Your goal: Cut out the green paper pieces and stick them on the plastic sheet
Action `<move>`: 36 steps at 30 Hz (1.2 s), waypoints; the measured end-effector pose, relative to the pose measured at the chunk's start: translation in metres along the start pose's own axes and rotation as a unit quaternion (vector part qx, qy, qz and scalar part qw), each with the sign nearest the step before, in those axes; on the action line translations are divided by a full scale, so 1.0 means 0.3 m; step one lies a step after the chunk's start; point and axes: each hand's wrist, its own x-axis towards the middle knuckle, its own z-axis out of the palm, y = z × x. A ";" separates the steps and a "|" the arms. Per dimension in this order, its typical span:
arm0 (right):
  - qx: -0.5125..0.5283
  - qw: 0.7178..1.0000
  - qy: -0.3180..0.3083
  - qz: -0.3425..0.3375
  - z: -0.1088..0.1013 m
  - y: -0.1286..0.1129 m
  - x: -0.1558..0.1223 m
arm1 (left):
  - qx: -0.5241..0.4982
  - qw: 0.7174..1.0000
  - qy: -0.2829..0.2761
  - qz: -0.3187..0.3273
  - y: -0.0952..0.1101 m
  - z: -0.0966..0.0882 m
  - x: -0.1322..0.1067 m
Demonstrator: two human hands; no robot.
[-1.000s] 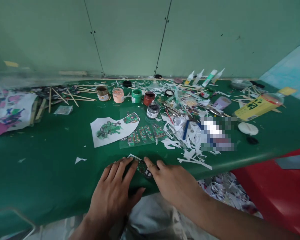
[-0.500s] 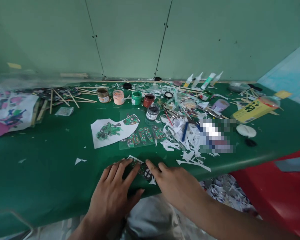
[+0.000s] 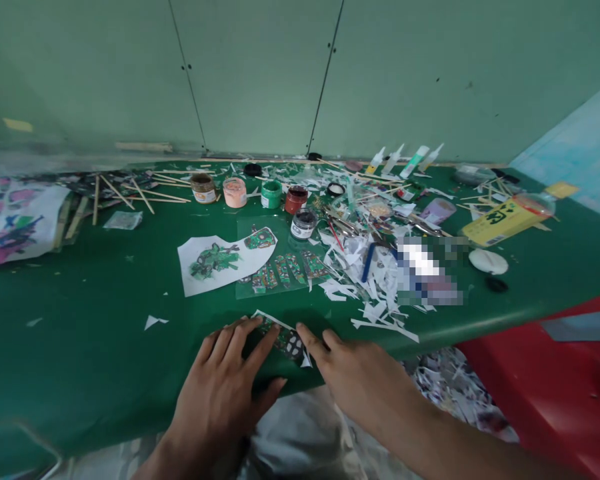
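Observation:
A small dark painted cut-out [image 3: 293, 345] with green and brown marks and pale spots lies near the table's front edge. White paper shows along its top edge and at its lower right corner. My left hand [image 3: 225, 373] is open over its left part, fingertips pressing it flat. From the right, my right hand [image 3: 365, 373] touches the piece's right end with an outstretched index finger; its other fingers are bent and partly hidden. Just beyond lie a white paper [image 3: 193, 283] with a green painted figure and a clear sheet [image 3: 247, 290] bearing several green patterned pieces.
Open paint jars [image 3: 271, 195] stand in a row behind the sheets, with thin wooden sticks [image 3: 145, 193] to their left. Paper scraps [image 3: 380, 287] and tools heap up at the right. Beyond them are a yellow-labelled bottle [image 3: 500, 220] and a white oval object [image 3: 489, 261].
My right index finger has slid slightly right along the cut-out, uncovering more of its pale-spotted end. My left hand keeps its place on the piece. The view has shifted a little.

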 end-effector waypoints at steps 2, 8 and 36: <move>0.002 1.000 -0.001 0.000 0.002 -0.001 -0.002 | 0.002 1.000 0.000 -0.001 0.000 0.000 -0.001; 0.007 1.000 0.024 0.004 0.022 0.001 -0.018 | 0.000 1.000 0.002 -0.001 -0.005 0.006 -0.008; 0.210 0.961 0.179 0.025 0.065 0.066 0.111 | -0.118 0.992 0.007 -0.032 -0.009 -0.013 -0.030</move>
